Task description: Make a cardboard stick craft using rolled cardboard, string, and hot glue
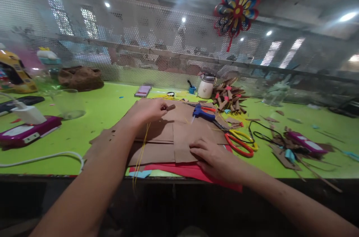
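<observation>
The small cardboard piece (171, 107), a short dark-brown strip, is held up over the far part of the spread, slightly tilted (its left end is hidden from me). Nearer and to the right, a plain brown cardboard sheet (185, 141) lies flat. Thin yellow strings (145, 137) dangle loosely on the left, reaching the near side.

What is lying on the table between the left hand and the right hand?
In the head view, brown cardboard lies between the left hand and the right hand, its pieces overlapping.
</observation>
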Demonstrator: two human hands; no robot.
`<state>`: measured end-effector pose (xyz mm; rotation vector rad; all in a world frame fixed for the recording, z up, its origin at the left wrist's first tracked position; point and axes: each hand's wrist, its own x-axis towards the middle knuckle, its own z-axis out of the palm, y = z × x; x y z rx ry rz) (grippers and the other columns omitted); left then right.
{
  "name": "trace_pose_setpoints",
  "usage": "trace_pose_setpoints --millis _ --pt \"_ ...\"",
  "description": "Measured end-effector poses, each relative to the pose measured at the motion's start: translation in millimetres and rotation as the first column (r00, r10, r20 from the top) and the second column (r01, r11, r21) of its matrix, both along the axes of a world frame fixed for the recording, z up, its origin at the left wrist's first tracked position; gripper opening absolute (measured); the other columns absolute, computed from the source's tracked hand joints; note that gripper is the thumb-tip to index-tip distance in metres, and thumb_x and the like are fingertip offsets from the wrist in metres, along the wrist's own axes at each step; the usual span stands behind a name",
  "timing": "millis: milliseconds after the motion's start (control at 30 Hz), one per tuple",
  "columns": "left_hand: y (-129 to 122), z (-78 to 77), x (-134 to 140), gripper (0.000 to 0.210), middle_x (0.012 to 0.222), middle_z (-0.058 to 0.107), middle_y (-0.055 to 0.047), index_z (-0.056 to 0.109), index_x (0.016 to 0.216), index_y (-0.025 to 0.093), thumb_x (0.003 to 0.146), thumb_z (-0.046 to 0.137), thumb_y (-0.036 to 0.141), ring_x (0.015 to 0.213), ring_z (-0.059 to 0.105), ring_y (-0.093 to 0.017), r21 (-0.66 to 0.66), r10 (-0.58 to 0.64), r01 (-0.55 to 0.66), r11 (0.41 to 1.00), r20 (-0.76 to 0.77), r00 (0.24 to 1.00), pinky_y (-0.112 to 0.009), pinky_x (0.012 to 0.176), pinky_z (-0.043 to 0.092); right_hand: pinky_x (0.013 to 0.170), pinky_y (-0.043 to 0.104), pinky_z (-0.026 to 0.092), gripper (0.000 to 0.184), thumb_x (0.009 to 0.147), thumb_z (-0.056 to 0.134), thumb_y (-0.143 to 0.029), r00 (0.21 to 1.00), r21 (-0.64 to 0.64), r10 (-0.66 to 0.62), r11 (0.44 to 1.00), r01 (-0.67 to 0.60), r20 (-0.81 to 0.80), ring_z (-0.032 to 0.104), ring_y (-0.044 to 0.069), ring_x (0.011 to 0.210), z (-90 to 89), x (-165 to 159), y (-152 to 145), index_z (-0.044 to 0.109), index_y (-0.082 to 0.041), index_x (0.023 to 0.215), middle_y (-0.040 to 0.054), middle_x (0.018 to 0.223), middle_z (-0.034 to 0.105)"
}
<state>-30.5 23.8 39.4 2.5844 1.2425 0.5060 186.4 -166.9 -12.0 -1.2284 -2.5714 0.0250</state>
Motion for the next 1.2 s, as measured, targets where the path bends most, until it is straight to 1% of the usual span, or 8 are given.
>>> trace_pose_setpoints --millis 100,200,400,600,867,967,1100,1200 --pt "-23 16.2 8 0.025 0.070 0.065 0.001 0.067 0.087 0.025 0.072 0.054 0.042 0.062 0.053 -0.013 0.062 -0.017 0.018 0.998 -0.023 1.000 -0.022 0.056 0.031 0.085 0.035 0.045 0.025 0.085 0.042 -0.007 0.997 0.117 -0.007 0.993 -0.002 0.078 0.049 0.021 0.099 -6.2 -9 4 0.060 -0.011 0.103 0.0132 0.104 0.059" --pt "-40 21.8 19 0.027 0.068 0.064 0.003 0.064 0.090 0.022 0.077 0.049 0.040 0.056 0.053 -0.010 -0.106 -0.153 0.155 0.982 0.024 0.988 -0.020 0.053 0.032 0.084 0.034 0.044 0.023 0.085 0.043 -0.007 0.997 0.145 0.024 0.989 -0.035 0.078 0.050 0.020 0.096 -8.7 -15 8 0.061 -0.010 0.099 0.0133 0.099 0.060" --pt "-39 8.7 28 0.028 0.073 0.066 -0.002 0.058 0.096 0.017 0.078 0.050 0.037 0.061 0.059 -0.012 -0.385 -0.315 0.390 0.837 0.244 0.917 -0.021 0.055 0.039 0.082 0.029 0.044 0.026 0.082 0.047 -0.005 0.999 0.083 0.041 0.996 -0.038 -0.031 0.053 0.017 0.094 -2.0 -25 11 0.062 -0.014 0.101 0.0093 0.096 0.061" --pt "-33 10.5 19 0.035 0.079 0.068 -0.007 0.049 0.107 0.015 0.081 0.047 0.038 0.061 0.060 -0.013 -0.300 -0.025 0.192 0.934 0.482 0.876 -0.021 0.046 0.034 0.080 0.031 0.042 0.026 0.081 0.046 -0.007 0.996 0.155 0.087 0.984 -0.089 0.021 0.051 0.019 0.091 7.2 -50 12 0.060 -0.014 0.102 0.0104 0.094 0.061" --pt "-26 8.0 13 0.036 0.077 0.066 -0.006 0.046 0.114 0.017 0.083 0.044 0.035 0.050 0.052 -0.009 -0.276 0.131 0.009 0.961 0.487 0.864 -0.021 0.046 0.037 0.072 0.030 0.040 0.021 0.077 0.049 -0.006 0.998 0.159 -0.040 0.987 0.031 0.053 0.051 0.019 0.085 -0.2 -65 22 0.060 -0.014 0.093 0.0084 0.089 0.062" --pt "-28 2.9 16 0.035 0.069 0.063 -0.002 0.048 0.113 0.019 0.083 0.045 0.034 0.049 0.050 -0.009 -0.316 0.032 0.097 0.944 0.378 0.925 -0.020 0.046 0.038 0.073 0.030 0.041 0.019 0.077 0.051 -0.008 0.997 0.144 0.022 0.989 -0.032 0.069 0.052 0.019 0.086 -3.0 -67 28 0.060 -0.014 0.092 0.0078 0.089 0.062" --pt "-31 -6.7 23 0.027 0.069 0.060 0.002 0.054 0.104 0.021 0.082 0.048 0.035 0.055 0.050 -0.008 -0.433 -0.241 0.369 0.823 0.322 0.916 -0.018 0.049 0.040 0.082 0.032 0.041 0.018 0.080 0.048 -0.007 0.999 0.216 0.035 0.976 -0.025 -0.040 0.052 0.019 0.091 1.3 -62 46 0.060 -0.014 0.092 0.0083 0.095 0.061" --pt "-30 -10.4 21 0.027 0.071 0.059 0.002 0.054 0.102 0.018 0.080 0.051 0.034 0.056 0.050 -0.008 -0.480 -0.262 0.404 0.778 0.337 0.904 -0.019 0.052 0.041 0.082 0.031 0.042 0.015 0.083 0.047 -0.011 0.998 0.222 0.032 0.975 -0.020 -0.051 0.052 0.019 0.091 4.4 -55 50 0.060 -0.015 0.088 0.0085 0.094 0.060"
